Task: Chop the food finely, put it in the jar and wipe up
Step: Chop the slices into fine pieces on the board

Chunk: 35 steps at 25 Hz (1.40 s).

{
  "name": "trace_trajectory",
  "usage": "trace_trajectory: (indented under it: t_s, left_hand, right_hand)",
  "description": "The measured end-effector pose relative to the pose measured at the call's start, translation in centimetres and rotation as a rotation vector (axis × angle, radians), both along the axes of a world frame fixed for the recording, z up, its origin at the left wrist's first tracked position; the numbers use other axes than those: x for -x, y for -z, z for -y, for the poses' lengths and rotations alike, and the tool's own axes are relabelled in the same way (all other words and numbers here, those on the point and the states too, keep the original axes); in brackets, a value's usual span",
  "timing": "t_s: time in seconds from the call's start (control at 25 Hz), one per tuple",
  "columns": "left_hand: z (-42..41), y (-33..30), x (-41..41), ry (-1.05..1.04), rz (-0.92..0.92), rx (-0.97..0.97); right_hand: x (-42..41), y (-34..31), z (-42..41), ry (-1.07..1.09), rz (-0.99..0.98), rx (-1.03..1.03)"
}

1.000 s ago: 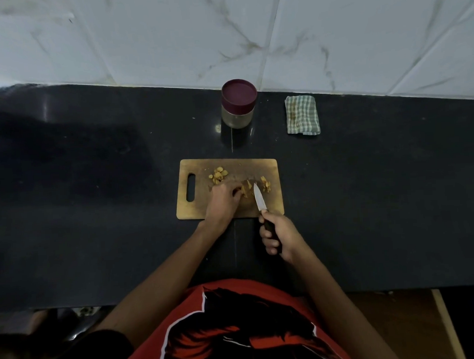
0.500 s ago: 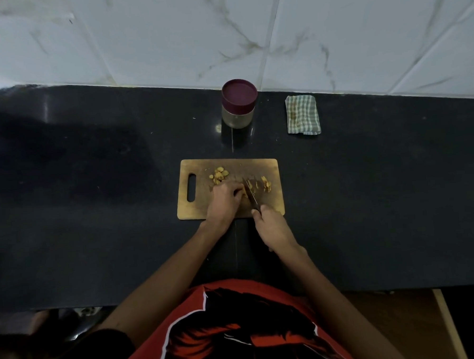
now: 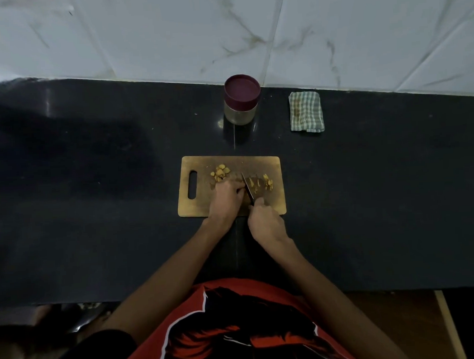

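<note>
A wooden cutting board (image 3: 199,207) lies on the black counter with small yellow food pieces on it: one pile (image 3: 220,172) at the back left, cut slices (image 3: 268,181) at the right. My left hand (image 3: 226,197) has its fingers curled over the food piece being cut, which is mostly hidden under them. My right hand (image 3: 264,223) grips a knife (image 3: 248,188) whose blade points away from me, right beside the left fingertips. A jar (image 3: 241,102) with a maroon lid on stands behind the board. A folded checked cloth (image 3: 306,111) lies to its right.
The black counter (image 3: 93,187) runs the full width, backed by a white marbled tile wall (image 3: 167,32). Its near edge is just in front of my red shirt. Dim floor and objects show below at the left.
My right hand moved forward and left onto the board, bringing the knife from a raised, angled position down beside my left fingertips. The left hand stayed on the food.
</note>
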State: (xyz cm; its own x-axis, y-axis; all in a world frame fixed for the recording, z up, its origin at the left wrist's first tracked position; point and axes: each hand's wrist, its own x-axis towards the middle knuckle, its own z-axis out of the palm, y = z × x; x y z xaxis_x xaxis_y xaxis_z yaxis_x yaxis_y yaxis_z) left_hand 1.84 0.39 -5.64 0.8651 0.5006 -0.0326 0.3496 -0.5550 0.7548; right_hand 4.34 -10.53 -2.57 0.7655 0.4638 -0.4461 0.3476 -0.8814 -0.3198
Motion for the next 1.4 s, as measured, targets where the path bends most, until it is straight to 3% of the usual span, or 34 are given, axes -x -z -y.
trace_trajectory:
  t_s: [0.52,0.76,1.4]
  left_hand:
    - [0.1,-0.6,0.1,-0.022,-0.034,-0.037]
    - [-0.1,-1.4,0.6,-0.024,-0.006,0.064]
    - [0.6,-1.1,0.9,-0.045,0.014,-0.001]
  right_hand:
    - [1.2,-0.5,2.9,0.1,-0.015,-0.086]
    - [0.6,-0.9,3.3,0.142,-0.052,-0.095]
    - [0.5,-0.7,1.4,0.046,-0.068,-0.117]
